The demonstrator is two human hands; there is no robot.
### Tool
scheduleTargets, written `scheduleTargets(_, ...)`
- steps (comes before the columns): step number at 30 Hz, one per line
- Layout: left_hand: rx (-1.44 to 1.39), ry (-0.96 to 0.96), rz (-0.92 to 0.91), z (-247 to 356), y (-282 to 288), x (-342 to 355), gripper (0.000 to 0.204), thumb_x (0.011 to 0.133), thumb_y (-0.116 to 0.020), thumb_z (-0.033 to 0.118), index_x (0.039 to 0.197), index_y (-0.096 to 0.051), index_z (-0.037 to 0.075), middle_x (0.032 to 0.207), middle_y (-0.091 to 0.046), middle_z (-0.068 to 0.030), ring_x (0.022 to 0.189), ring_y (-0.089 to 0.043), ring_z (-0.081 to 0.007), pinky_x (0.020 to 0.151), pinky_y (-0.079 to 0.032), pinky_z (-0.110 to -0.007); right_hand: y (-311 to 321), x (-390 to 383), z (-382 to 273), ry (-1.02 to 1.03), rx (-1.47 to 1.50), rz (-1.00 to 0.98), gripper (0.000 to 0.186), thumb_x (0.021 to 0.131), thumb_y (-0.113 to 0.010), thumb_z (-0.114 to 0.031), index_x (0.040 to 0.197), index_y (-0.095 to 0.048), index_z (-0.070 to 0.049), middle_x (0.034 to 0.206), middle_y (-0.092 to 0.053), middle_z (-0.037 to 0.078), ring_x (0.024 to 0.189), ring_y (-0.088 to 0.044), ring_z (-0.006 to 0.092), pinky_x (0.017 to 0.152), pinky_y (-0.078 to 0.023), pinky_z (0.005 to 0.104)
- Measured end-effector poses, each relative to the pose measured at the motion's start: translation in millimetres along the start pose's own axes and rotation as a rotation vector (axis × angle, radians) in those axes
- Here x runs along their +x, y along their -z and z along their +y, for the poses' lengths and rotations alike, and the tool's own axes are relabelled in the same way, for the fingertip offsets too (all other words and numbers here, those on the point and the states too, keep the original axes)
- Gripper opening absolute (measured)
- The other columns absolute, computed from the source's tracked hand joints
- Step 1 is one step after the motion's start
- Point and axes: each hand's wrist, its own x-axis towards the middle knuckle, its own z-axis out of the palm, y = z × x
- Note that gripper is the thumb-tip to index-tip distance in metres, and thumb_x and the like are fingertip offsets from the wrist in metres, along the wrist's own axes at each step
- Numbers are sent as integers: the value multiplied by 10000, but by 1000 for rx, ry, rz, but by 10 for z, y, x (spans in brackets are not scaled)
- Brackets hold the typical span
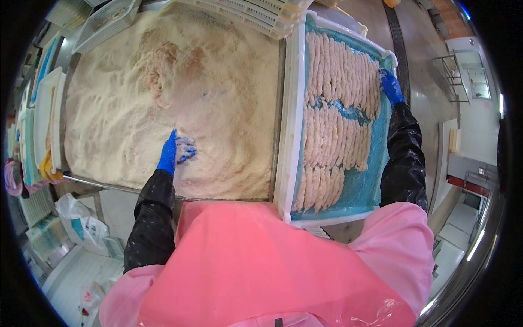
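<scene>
A wide metal tray of pale flour-like powder (229, 98) fills the left side, with some pinkish pieces (160, 76) partly buried near its back. My left hand (177, 150), in a blue glove coated at the fingers with powder, rests on the powder with its fingers apart. To the right, a white tray (289, 136) lined with blue mesh holds several coated pale strips (338, 136) in three rows. My blue-gloved right hand (390, 87) is at that tray's upper right edge, beside the top row; what its fingertips hold, if anything, is unclear.
A white plastic basket (103, 19) and stacked slatted trays (256, 13) border the powder at the back. More trays (46, 114) and a yellow glove-like item (50, 166) lie at left. A plastic bag (81, 218) is lower left. A metal rack (452, 82) stands beyond at right.
</scene>
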Motion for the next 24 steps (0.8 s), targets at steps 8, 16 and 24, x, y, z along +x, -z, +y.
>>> scheduleTargets(8,-78,-31,-86,-52,-45,-168,617,910,-356,591,1033,-579,29,890,-651,-146,719,-636,-251,581,-508,-325,456,-499,-1249,-403,-387,-263,416,887,-490,-260,1231,-496,-26,941,-627,234,806,-625,379,720,-496,478)
scheduleTargets(16,152,-194,-8,0,253,-406,403,939,-415,405,1114,-597,90,896,-668,-80,725,-652,-189,588,-473,-283,-825,-434,-4711,560,1013,-305,367,855,-509,-93,1216,-556,-49,1123,-622,158,1001,-601,271,886,-445,355)
scheduleTargets(24,154,-257,42,101,775,-792,367,953,-423,333,1129,-579,51,915,-675,-103,717,-669,-178,514,-446,-221,-2689,-1690,-6188,149,652,-310,447,874,-570,-235,1259,-487,-23,1179,-552,213,1102,-515,367,958,-399,410)
